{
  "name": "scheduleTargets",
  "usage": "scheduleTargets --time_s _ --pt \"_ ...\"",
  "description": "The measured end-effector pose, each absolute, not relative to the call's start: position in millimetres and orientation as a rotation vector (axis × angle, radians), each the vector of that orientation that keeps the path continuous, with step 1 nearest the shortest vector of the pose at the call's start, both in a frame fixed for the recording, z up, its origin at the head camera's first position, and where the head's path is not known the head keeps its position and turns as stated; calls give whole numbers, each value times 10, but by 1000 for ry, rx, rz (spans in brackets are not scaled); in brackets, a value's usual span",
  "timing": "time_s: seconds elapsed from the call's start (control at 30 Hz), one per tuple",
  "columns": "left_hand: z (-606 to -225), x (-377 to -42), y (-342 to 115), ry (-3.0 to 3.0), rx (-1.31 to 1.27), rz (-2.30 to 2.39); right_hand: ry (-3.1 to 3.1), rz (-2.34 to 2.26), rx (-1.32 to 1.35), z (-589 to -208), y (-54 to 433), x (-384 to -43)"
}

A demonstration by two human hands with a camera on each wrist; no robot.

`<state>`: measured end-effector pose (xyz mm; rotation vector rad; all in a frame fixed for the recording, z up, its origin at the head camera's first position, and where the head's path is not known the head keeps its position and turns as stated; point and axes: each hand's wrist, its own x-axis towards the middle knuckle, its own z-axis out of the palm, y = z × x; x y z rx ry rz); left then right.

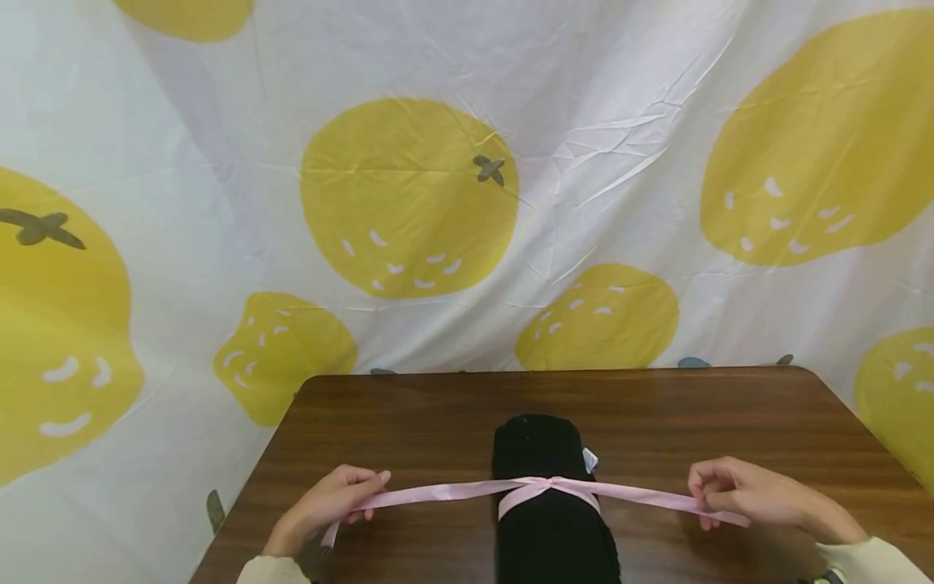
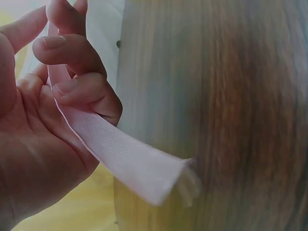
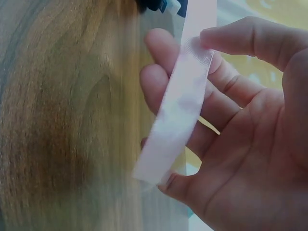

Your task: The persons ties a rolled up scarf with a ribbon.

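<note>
A rolled black cloth (image 1: 543, 446) lies lengthwise on the table, with a pink ribbon (image 1: 467, 490) wrapped around it and crossed in a knot on top. Off to the left, my left hand (image 1: 337, 496) pinches one end of the ribbon; in the left wrist view its tail (image 2: 130, 159) runs out below the curled fingers. On the other side my right hand (image 1: 747, 493) grips the opposite end between thumb and fingers, and the right wrist view shows that end (image 3: 168, 120) lying across the fingers. Both lengths stretch nearly straight from the knot.
The brown wooden table (image 1: 409, 414) carries the roll. A small white tag (image 1: 589, 460) sticks out at the roll's right side. Behind the table hangs a white curtain (image 1: 569, 203) printed with yellow lemons.
</note>
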<state>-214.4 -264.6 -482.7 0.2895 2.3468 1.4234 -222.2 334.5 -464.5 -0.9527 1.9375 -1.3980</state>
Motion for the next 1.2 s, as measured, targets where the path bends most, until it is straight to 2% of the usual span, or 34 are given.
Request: scheduleTargets --time_s 0.33,0.8,1.2 --pt "-4890 -2165 -2758 2393 125 1470 1727 -1543 -894 -4761 3455 -2265" --pt "-5011 -2177 -2894 2501 -13 1395 1783 -1553 -801 -4914 3532 -2289" --pt "-5062 -2166 -2919 2572 -135 1293 1880 -1505 -835 -5029 3596 -2288"
